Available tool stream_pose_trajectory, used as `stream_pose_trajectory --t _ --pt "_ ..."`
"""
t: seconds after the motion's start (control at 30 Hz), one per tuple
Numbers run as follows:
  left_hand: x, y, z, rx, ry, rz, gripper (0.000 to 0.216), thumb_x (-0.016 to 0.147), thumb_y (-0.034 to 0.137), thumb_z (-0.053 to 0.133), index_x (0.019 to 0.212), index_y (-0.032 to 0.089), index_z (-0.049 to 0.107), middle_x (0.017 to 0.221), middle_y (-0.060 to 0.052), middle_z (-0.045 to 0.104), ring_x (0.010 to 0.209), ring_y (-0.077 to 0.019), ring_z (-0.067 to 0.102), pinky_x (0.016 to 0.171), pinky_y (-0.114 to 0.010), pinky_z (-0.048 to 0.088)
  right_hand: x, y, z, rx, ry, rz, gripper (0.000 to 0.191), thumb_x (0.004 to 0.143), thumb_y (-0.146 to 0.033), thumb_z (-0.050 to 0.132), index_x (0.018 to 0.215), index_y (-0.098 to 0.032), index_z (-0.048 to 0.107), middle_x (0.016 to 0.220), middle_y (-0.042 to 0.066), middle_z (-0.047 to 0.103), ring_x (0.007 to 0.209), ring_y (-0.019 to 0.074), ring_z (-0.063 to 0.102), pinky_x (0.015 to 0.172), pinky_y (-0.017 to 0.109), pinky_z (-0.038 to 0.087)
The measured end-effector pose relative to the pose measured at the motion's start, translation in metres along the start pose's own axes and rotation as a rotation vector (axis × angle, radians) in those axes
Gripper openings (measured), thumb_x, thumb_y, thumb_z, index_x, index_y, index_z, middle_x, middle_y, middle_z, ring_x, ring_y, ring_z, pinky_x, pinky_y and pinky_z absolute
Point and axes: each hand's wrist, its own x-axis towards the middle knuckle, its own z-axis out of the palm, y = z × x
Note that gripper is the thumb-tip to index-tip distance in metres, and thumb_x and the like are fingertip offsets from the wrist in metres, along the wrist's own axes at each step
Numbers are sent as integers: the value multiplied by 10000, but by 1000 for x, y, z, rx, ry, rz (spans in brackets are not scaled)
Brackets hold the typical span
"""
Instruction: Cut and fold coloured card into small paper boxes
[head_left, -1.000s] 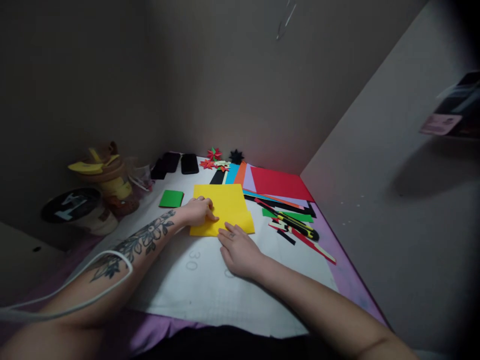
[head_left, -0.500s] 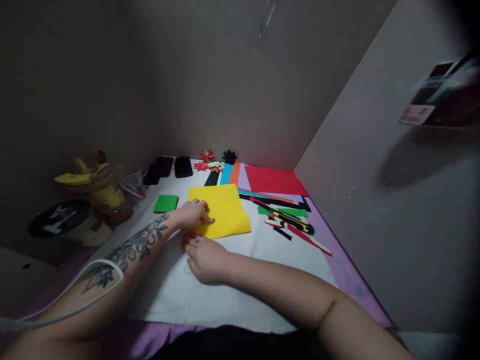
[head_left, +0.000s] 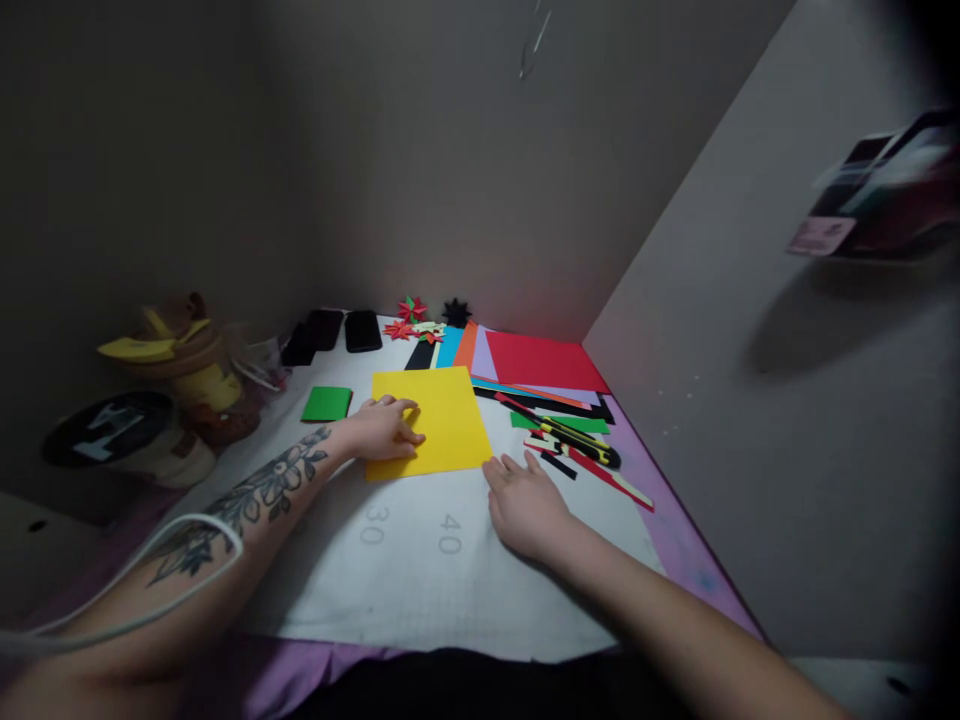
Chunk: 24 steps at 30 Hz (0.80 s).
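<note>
Yellow sheet (head_left: 446,415) lies flat on mat (head_left: 412,590), which extends beyond its 6 o'clock edge. Left hand (head_left: 381,428), fingers parted, overlaps its 9 o'clock edge; right hand (head_left: 526,500), fingers parted, meets its 4 o'clock corner. Knife (head_left: 581,440): 3 o'clock.

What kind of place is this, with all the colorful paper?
It looks like a small craft corner, maybe in a home. You can tell from the yellow sheet under the left hand, the black-and-yellow cutter, and the folded paper stars near the wall.
</note>
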Motion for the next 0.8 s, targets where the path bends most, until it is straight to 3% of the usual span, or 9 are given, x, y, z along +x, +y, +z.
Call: stream_pose_trajectory --t 0.1,0.17,0.33,0.47,0.6,0.7,0.8 --pt "-11 18 7 60 97 9 375 839 435 531 1184 340 644 1518 -77 305 1331 -366 301 1021 -551 264 4 3 -12 2 35 31 424 898 -246 369 1216 -91 603 1198 198 634 1265 342 450 1096 545 189" --pt "-18 37 18 51 190 -4 470 893 359 435 1351 274 497 1530 -110 282 1376 -327 261 1060 -518 249 12 -4 -20 35 91 45 447 902 -246 359 1256 -77 572 1218 193 624 1300 337 410 1110 526 178" --pt "-29 71 48 -21 143 -104 652 913 437 354 1492 165 227 1552 -138 192 1430 -322 139 1114 -541 166 49 -33 -15 226 133 -118 546 911 -240 325 1429 -70 363 1486 127 364 1402 277 251 1138 440 198" --pt "-37 62 59 -7 97 -65 747 900 559 332 1492 117 221 1545 -165 172 1429 -330 123 1120 -522 178 70 -38 6 255 57 -138 603 937 -376 290 1484 -125 248 1555 83 202 1437 288 116 1145 492 149" --pt "-56 44 65 39 106 -38 731 910 572 300 1484 123 247 1539 -154 188 1428 -308 146 1122 -508 186 69 -19 18 220 3 -64 656 933 -455 266 1508 -162 148 1575 46 96 1446 276 40 1145 521 90" --pt "-72 32 69 53 116 -97 737 903 567 321 1474 104 266 1535 -163 190 1424 -307 167 1120 -504 194 62 3 23 191 -4 53 663 930 -442 262 1506 -136 145 1572 61 97 1446 286 32 1128 576 45" --pt "-80 19 68 18 174 -124 680 889 532 375 1425 113 372 1508 -163 289 1400 -316 249 1097 -509 250 56 22 25 188 49 140 628 914 -377 314 1481 -116 242 1555 99 188 1435 322 91 1101 629 33"
